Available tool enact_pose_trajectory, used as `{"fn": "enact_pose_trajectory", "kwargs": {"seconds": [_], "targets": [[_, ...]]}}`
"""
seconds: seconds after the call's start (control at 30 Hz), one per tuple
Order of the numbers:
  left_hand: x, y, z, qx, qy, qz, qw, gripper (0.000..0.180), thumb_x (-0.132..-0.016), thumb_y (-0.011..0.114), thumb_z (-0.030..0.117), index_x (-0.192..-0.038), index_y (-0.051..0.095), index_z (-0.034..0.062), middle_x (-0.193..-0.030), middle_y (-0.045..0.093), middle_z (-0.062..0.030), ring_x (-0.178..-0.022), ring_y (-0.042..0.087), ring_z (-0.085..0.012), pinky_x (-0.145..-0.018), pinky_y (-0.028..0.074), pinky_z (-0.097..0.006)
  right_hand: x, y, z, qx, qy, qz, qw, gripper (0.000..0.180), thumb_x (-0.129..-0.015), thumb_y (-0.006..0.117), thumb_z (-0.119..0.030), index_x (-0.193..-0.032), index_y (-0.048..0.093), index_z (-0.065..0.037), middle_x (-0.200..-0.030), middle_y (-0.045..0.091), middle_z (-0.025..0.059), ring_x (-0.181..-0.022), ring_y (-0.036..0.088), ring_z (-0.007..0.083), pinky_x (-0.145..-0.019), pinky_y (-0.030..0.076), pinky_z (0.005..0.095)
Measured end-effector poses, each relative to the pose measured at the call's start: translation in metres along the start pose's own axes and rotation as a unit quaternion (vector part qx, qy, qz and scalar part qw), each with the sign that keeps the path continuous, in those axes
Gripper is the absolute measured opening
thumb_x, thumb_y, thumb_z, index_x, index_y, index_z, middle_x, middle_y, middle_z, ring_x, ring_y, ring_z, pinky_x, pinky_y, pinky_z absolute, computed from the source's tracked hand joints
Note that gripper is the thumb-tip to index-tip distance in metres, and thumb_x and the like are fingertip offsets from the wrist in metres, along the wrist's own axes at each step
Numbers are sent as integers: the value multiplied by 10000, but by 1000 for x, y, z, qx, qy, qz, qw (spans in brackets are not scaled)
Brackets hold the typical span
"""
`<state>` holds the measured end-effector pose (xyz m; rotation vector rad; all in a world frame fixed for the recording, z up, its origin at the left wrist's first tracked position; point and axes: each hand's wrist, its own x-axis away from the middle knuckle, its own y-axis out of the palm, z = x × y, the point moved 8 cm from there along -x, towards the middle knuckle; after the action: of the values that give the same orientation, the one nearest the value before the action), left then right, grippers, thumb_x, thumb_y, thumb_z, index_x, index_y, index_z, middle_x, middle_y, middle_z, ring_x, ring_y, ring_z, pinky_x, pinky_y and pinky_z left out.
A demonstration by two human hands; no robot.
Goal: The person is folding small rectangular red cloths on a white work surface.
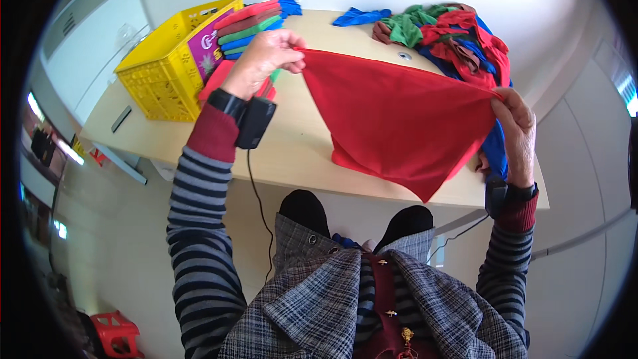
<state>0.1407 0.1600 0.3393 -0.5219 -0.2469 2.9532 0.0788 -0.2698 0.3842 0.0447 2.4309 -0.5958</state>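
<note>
A red cloth [399, 110] hangs stretched between my two hands above the front part of the table. My left hand [266, 56] pinches its upper left corner. At the upper right corner, my right hand [517, 119] is closed on the same cloth. The lower edge droops to a point near the table's front edge. Just behind my left hand stands a stack of folded cloths [249, 26] in red, brown, green and blue. Beyond my right hand lies a loose heap of crumpled cloths [458, 36] in similar colours, partly hidden by the red cloth.
The pale wooden table [299, 153] carries a yellow plastic crate [163, 83] at its left. A small dark bar [121, 119] lies near the crate. Blue cloth [362, 16] rests at the back. Cables hang from the wrist devices. A red stool [116, 334] stands on the floor.
</note>
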Motion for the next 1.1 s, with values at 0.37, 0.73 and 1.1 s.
{"fn": "enact_pose_trajectory", "kwargs": {"seconds": [0.37,0.73,1.1], "targets": [[-33,-33,82,-283,34,127,950,191,-943,635,79,-1117,659,4,-907,694,-57,-735,686,-154,-708,585,-284,36,42,20,-231,87,-73,966,154,-983,631,-84,-1108,693,-21,-984,689,-16,-956,612,65,-931,467,242],[-179,165,-8,-272,306,38,912,212,-943,655,140,-1104,667,2,-933,721,-107,-803,703,-217,-779,578,-344,135,113,154,-390,281,-82,873,102,-1005,603,-148,-1040,646,-63,-881,699,24,-733,683,129,-751,557,275],[18,139,-166,-168,26,50,984,166,-971,641,139,-1021,678,-15,-853,696,-84,-786,649,-135,-735,516,-290,216,101,288,-256,383,15,887,139,-1014,596,-181,-1065,611,-52,-821,671,20,-658,653,103,-606,529,230]]}}
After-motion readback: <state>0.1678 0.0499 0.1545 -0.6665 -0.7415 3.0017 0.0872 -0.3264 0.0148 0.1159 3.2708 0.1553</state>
